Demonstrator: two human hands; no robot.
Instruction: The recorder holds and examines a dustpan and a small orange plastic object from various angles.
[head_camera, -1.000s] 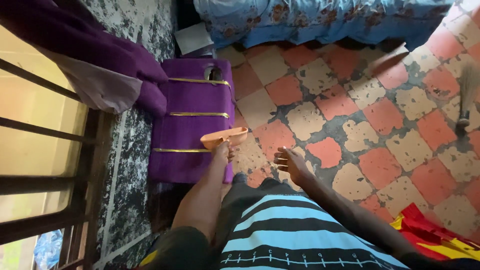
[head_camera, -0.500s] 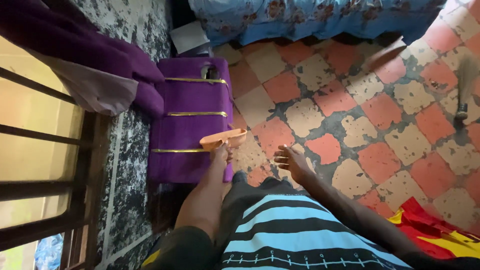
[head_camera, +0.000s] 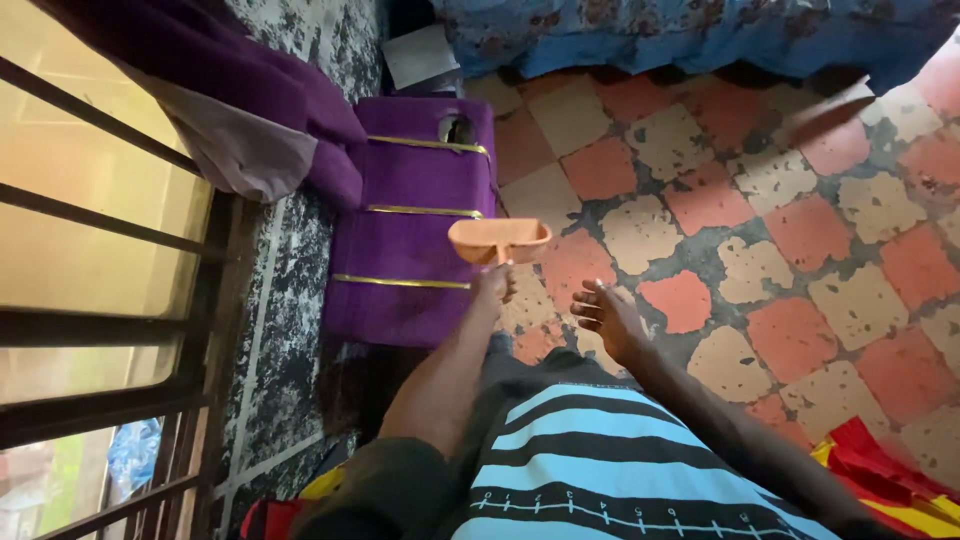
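Now orange dustpan (head_camera: 498, 240) further right.

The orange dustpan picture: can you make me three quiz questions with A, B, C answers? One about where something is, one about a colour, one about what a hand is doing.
1. Where is the purple box?
A. On the bed
B. On the floor by the wall under the window
C. In the person's lap

2. What colour is the dustpan?
A. Orange
B. Green
C. Black

3. What is the right hand doing?
A. Gripping a broom
B. Holding the dustpan
C. Open and holding nothing

Answers:
1. B, it lies on the checked floor against the speckled wall.
2. A, the pan is plainly orange.
3. C, its fingers are spread and bare; the left hand holds the dustpan.
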